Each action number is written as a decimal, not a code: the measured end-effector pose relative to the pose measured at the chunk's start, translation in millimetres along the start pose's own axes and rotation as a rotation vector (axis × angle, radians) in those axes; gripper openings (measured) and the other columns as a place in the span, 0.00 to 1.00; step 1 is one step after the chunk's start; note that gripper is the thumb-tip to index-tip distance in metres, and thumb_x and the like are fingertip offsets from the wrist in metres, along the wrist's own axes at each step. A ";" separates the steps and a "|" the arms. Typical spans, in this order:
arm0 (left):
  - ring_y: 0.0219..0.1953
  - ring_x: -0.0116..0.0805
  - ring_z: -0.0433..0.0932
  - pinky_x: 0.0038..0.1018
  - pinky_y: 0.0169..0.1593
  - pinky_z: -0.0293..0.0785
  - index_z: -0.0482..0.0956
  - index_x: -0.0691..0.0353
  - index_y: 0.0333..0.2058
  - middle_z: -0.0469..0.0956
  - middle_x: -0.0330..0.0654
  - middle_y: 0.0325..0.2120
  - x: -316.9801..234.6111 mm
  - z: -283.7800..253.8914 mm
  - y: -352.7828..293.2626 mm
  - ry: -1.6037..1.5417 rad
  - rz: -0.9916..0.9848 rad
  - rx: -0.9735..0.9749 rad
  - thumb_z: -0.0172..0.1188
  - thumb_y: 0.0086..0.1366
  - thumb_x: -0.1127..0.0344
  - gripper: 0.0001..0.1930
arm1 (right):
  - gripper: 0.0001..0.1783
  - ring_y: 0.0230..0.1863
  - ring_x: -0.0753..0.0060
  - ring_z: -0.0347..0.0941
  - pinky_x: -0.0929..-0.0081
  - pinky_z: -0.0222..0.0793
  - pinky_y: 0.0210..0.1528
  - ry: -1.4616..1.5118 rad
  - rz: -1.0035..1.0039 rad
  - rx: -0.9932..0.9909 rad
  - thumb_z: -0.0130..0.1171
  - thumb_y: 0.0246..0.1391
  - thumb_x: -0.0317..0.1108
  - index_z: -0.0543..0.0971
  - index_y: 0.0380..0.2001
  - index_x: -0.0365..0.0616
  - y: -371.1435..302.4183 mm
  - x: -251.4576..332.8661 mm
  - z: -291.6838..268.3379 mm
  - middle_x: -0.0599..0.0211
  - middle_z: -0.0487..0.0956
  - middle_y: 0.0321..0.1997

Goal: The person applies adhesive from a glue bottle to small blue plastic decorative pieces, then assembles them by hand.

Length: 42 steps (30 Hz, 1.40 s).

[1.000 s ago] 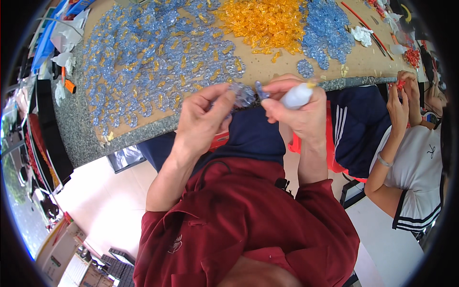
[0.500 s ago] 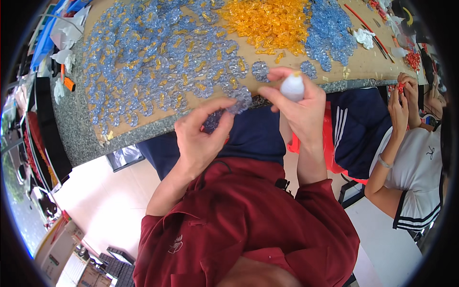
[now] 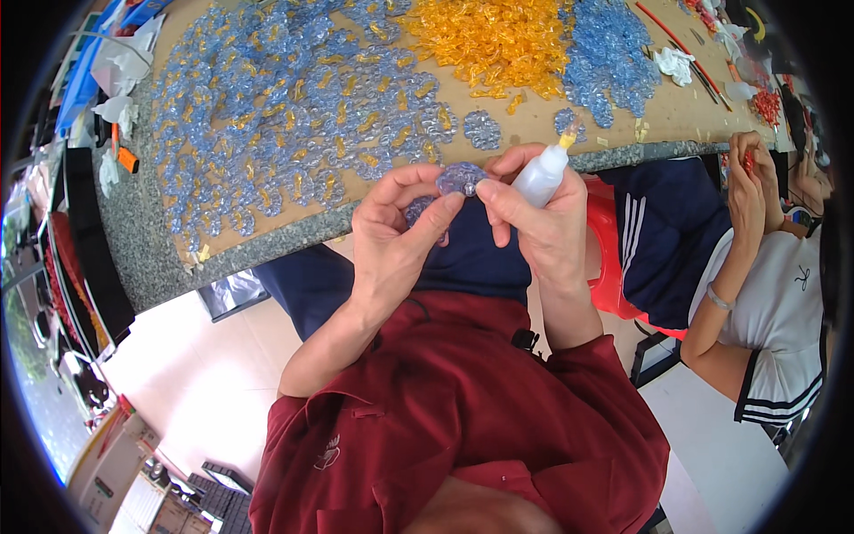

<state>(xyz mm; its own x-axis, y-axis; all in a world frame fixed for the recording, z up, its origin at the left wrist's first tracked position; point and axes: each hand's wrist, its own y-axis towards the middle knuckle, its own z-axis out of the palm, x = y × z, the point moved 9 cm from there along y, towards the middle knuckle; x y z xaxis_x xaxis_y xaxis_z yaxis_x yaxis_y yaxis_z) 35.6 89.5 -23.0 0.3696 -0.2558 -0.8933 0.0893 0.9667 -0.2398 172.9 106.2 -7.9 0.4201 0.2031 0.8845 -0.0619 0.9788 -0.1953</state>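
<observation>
Blue translucent flower-shaped plastic piece (image 3: 461,178) — pinched between both hands, just off the near edge of the cardboard-covered worktable (image 3: 623,120), above the lap. Left hand (image 3: 396,236): thumb and forefinger clamped on the piece's left side, the other fingers curled beneath; a second blue piece seems tucked under them, partly hidden. Right hand (image 3: 538,227): thumb and fingertip closed on the piece's right edge, while the palm and remaining fingers grip a small white squeeze bottle with a yellow nozzle (image 3: 543,173), nozzle tilted up and away toward the table.

On the tabletop: wide spread of blue-and-yellow assembled plastic flowers (image 3: 285,116) laid out flat on the left and centre. Heap of loose orange-yellow plastic parts (image 3: 489,40) at the far middle, heap of loose blue plastic parts (image 3: 614,53) just to its right. One single blue piece (image 3: 483,130) lies apart, near the table's edge, just beyond the hands. Grey stone table rim (image 3: 160,258) shows along the near side.

Wearer in a dark red shirt (image 3: 463,418), forearms coming up from below. To the right, a second person in a white top (image 3: 783,329) — own hands raised together near the table's right end, holding something small and red; too small to tell what.
</observation>
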 end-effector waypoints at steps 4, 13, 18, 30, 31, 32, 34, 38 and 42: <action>0.24 0.15 0.69 0.13 0.25 0.66 0.73 0.66 0.44 0.75 0.33 0.28 -6.7 -4.4 0.8 -0.046 -0.003 -0.075 0.58 0.60 0.73 0.13 | 0.14 0.21 0.85 0.70 0.88 0.65 0.16 -0.188 -0.002 0.018 0.63 0.44 0.22 0.73 0.36 0.39 -5.6 -3.4 -0.4 0.69 0.75 0.27; 0.20 0.13 0.67 0.12 0.21 0.63 0.75 0.65 0.44 0.75 0.34 0.26 -10.5 -19.1 4.2 0.015 -0.086 -0.101 0.57 0.61 0.69 0.12 | 0.20 0.31 0.80 0.74 0.82 0.70 0.33 -0.517 -0.154 -0.072 0.64 0.47 0.29 0.71 0.43 0.36 -25.4 30.8 -13.1 0.62 0.79 0.34; 0.17 0.12 0.65 0.11 0.18 0.59 0.75 0.64 0.44 0.75 0.33 0.22 -1.6 -22.8 3.4 0.024 -0.142 -0.092 0.58 0.61 0.69 0.13 | 0.24 0.29 0.79 0.76 0.83 0.69 0.31 -0.606 -0.233 -0.067 0.68 0.41 0.29 0.74 0.44 0.37 -33.2 36.9 -11.7 0.62 0.79 0.29; 0.14 0.11 0.63 0.10 0.15 0.56 0.77 0.64 0.43 0.73 0.30 0.18 3.4 -22.3 2.1 0.060 -0.135 -0.112 0.59 0.60 0.68 0.13 | 0.21 0.22 0.75 0.74 0.82 0.67 0.23 -0.915 -0.586 -0.008 0.73 0.33 0.30 0.80 0.35 0.35 -35.8 64.3 12.2 0.62 0.79 0.24; 0.14 0.11 0.63 0.10 0.15 0.56 0.77 0.64 0.43 0.73 0.30 0.18 3.1 -21.4 2.4 0.059 -0.124 -0.098 0.59 0.60 0.68 0.13 | 0.21 0.22 0.74 0.74 0.82 0.67 0.23 -0.931 -0.551 -0.016 0.73 0.32 0.30 0.80 0.35 0.35 -34.6 62.5 11.2 0.61 0.79 0.25; 0.14 0.11 0.63 0.10 0.15 0.56 0.77 0.64 0.43 0.73 0.30 0.18 3.2 -21.2 2.3 0.059 -0.124 -0.097 0.59 0.60 0.68 0.13 | 0.21 0.22 0.74 0.74 0.82 0.67 0.23 -0.932 -0.551 -0.016 0.73 0.32 0.30 0.80 0.35 0.35 -34.4 62.2 11.1 0.61 0.79 0.25; 0.14 0.11 0.64 0.11 0.15 0.56 0.77 0.64 0.43 0.73 0.30 0.17 3.1 -21.5 2.2 0.077 -0.124 -0.104 0.59 0.60 0.68 0.13 | 0.21 0.23 0.74 0.75 0.81 0.67 0.23 -0.908 -0.542 -0.025 0.73 0.32 0.30 0.80 0.34 0.35 -33.6 61.2 9.2 0.60 0.80 0.25; 0.14 0.11 0.63 0.11 0.15 0.56 0.77 0.64 0.43 0.73 0.30 0.17 1.8 -20.8 2.1 0.083 -0.128 -0.101 0.59 0.60 0.68 0.13 | 0.21 0.24 0.73 0.76 0.81 0.68 0.24 -0.913 -0.523 -0.016 0.72 0.32 0.29 0.80 0.34 0.34 -33.9 60.5 9.4 0.60 0.80 0.25; 0.13 0.12 0.63 0.11 0.15 0.56 0.77 0.64 0.43 0.73 0.30 0.17 0.7 -22.0 2.3 0.087 -0.133 -0.125 0.59 0.60 0.68 0.13 | 0.20 0.25 0.73 0.77 0.81 0.69 0.25 -0.917 -0.510 -0.001 0.72 0.33 0.29 0.80 0.34 0.34 -33.7 60.5 10.5 0.60 0.80 0.25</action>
<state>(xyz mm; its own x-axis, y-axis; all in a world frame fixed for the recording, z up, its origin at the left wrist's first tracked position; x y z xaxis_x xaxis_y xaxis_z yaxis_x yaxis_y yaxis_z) 15.8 91.3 -32.5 0.2808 -0.3861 -0.8787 0.0148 0.9171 -0.3983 190.9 85.8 56.7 -0.4510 -0.2906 0.8439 -0.0697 0.9541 0.2913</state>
